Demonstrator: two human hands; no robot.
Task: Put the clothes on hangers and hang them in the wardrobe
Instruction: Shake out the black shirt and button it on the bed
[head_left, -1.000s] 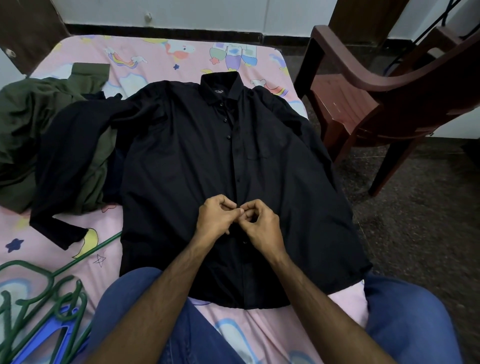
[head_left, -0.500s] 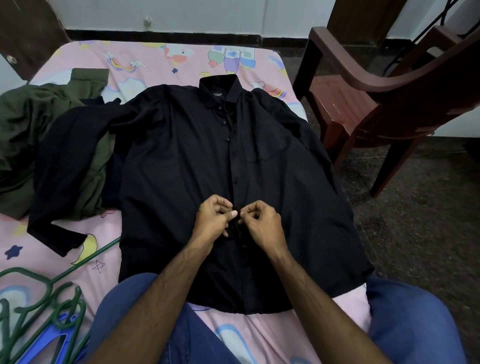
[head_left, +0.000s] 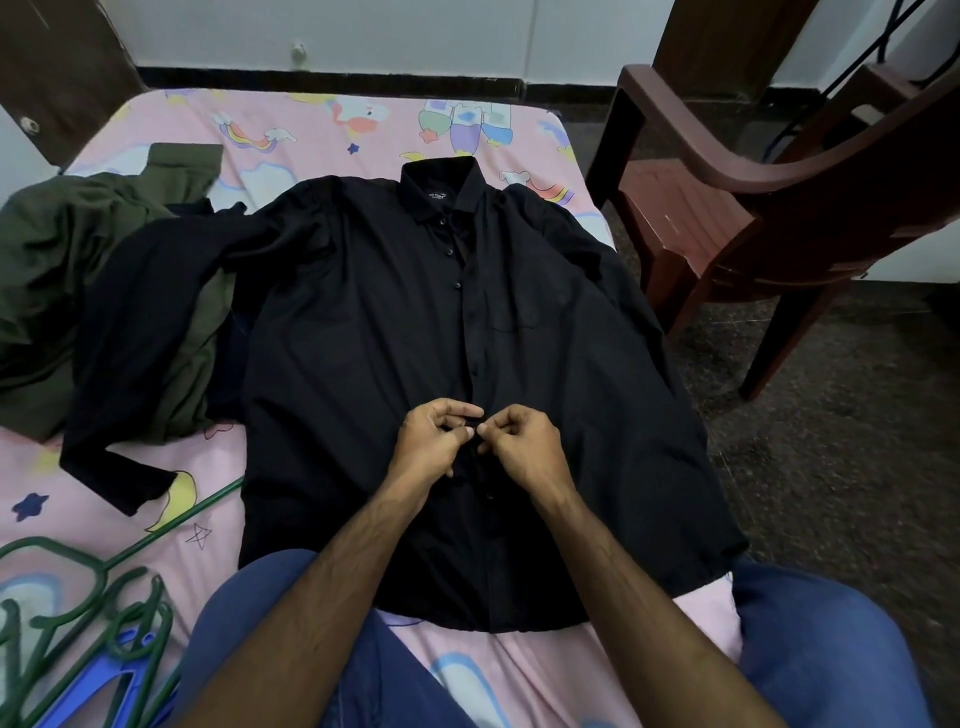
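A black shirt (head_left: 395, 374) lies flat, front up, across the middle of the bed (head_left: 322, 124), collar toward the far edge. The left hand (head_left: 434, 441) and right hand (head_left: 519, 444) meet over its placket, each pinching the fabric with curled fingers. Green hangers (head_left: 78, 618) lie at the bed's near left corner, an olive garment (head_left: 62, 260) along the left edge.

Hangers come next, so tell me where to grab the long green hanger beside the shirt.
Take the green hanger by its bare straight bar, coming from above on the left. That stretch lies flat on the bedsheet; its far end slips under the black shirt.
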